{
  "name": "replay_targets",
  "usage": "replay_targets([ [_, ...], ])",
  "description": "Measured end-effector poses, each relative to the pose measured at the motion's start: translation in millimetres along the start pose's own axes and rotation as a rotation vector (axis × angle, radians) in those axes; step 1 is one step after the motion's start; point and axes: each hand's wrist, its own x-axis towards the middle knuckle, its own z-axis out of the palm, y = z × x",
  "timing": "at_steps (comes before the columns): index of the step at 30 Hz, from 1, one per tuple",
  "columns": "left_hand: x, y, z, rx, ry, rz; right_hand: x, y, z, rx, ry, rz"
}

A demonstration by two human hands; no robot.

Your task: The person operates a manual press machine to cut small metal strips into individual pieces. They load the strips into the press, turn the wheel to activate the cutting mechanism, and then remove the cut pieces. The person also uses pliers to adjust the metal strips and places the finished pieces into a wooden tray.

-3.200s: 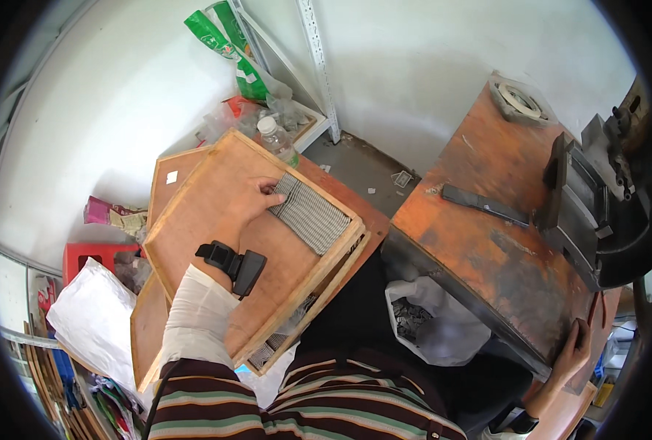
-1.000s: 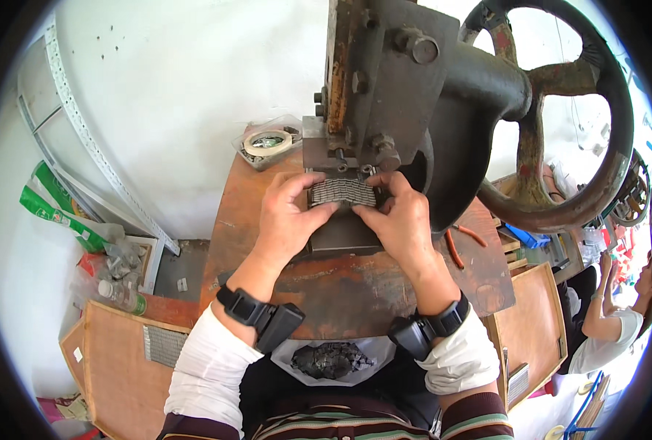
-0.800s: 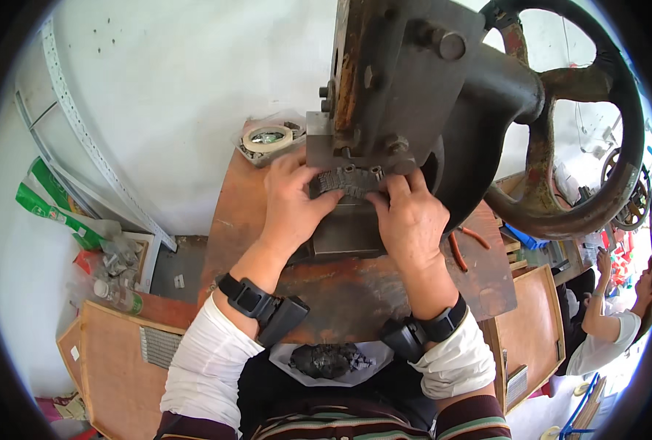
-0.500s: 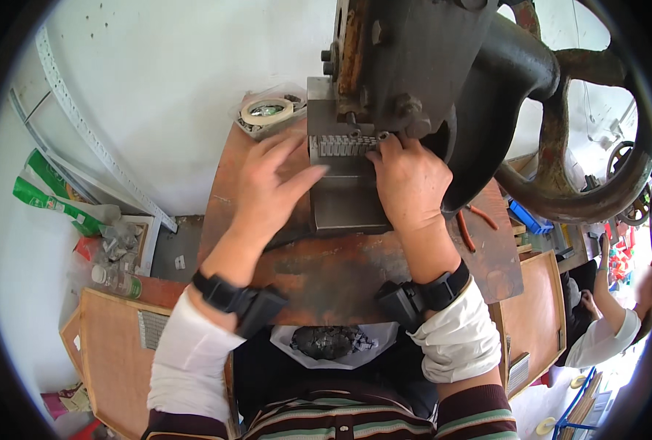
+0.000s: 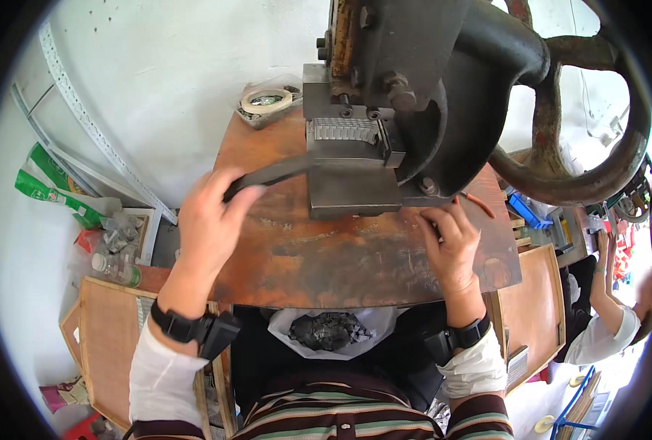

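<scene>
Ridged grey metal strips (image 5: 346, 130) lie in the flywheel press (image 5: 491, 81), upper centre; the left hand (image 5: 212, 213) grips a flat dark bar (image 5: 280, 172), the right hand (image 5: 451, 240) hangs loosely curled, visibly bare; seemingly a seating step, next calling for careful bar alignment.

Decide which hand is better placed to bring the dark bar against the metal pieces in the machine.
Probably the left hand: it holds the dark bar, whose far end is near the metal pieces. The right hand is by the red handle, with nothing visible in its grip.
</scene>
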Motion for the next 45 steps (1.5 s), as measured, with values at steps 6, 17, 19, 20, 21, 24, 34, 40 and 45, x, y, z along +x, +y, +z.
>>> replay_targets([
  [6,55,41,51,0.229,-0.123,0.086,-28,13,4,0.013,-0.061,0.11],
  [17,70,36,78,0.214,-0.187,-0.026,-29,15,13,0.038,-0.114,0.166],
  [19,66,41,79,0.243,-0.164,-0.064,-30,16,15,0.039,-0.111,0.166],
  [20,66,44,78,0.227,-0.184,-0.101,-30,16,14,0.042,-0.113,0.17],
  [21,65,46,77,0.212,-0.203,-0.138,-30,16,14,0.045,-0.114,0.174],
  [24,68,45,80,0.172,-0.205,-0.201,-31,16,13,0.047,-0.099,0.169],
  [34,91,28,92,-0.057,-0.371,-0.094,-46,27,3,-0.04,-0.038,0.082],
  [40,77,5,89,-0.061,-0.14,-0.072,-46,24,16,0.076,-0.015,0.051],
  [45,77,-15,65,0.006,-0.073,0.027,6,-7,-94,-0.015,0.574,-0.069],
])
